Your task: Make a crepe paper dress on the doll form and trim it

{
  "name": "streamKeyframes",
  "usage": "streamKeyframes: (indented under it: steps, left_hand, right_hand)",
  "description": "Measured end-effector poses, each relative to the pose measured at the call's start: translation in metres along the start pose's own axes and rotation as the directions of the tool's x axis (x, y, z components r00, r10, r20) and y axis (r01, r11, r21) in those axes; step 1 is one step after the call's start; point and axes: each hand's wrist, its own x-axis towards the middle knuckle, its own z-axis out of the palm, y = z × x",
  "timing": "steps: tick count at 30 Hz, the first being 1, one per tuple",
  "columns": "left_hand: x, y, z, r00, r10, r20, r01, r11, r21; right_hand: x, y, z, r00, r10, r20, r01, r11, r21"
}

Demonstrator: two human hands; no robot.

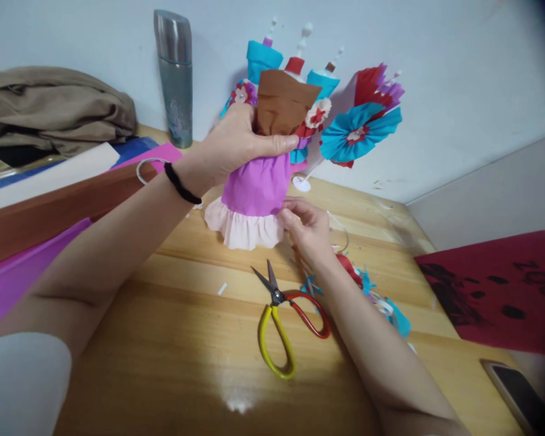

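Note:
My left hand (236, 142) is wrapped round the waist of a small paper dress (257, 184), its thumb across the front. The dress has a brown top, a purple skirt and a pale pink ruffled hem, and stands upright on the wooden table (200, 357). A red piece and a white beaded tip rise behind its top. My right hand (311, 233) has its fingers pinched together at the right side of the ruffle; the fingertips are partly hidden. Open-bladed scissors (278, 297) with one yellow and one red handle lie in front of the dress.
Behind are more paper figures with blue tops and a blue fan flower (361, 133). Paper scraps (397, 318) lie right of my right forearm. Coloured paper sheets (72, 212), a flask (176, 91) and brown cloth (59, 103) are left. A phone (518, 393) lies at lower right.

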Motion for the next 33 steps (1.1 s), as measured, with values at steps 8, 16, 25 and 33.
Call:
streamKeyframes:
  steps: [8,16,25,33]
  left_hand:
    - [0.004,-0.014,-0.011,0.998,0.003,-0.063,0.001,0.997,0.077]
    - [-0.002,-0.005,-0.003,1.000,-0.007,-0.007,0.009,0.986,0.164]
    - [-0.003,-0.016,-0.014,0.989,-0.124,0.077,0.118,0.990,0.078]
    - [-0.008,0.006,-0.053,0.989,-0.068,-0.132,0.057,0.994,-0.090]
  right_hand:
    - [0.000,-0.003,-0.007,0.994,-0.038,-0.100,0.037,0.999,-0.011]
    - [0.005,-0.009,-0.012,0.976,-0.113,-0.187,0.126,0.990,0.059]
    - [-0.003,-0.042,-0.025,0.969,-0.093,-0.229,0.126,0.983,0.131]
    - [-0.051,-0.118,-0.059,0.767,-0.359,-0.532,0.469,0.880,0.082]
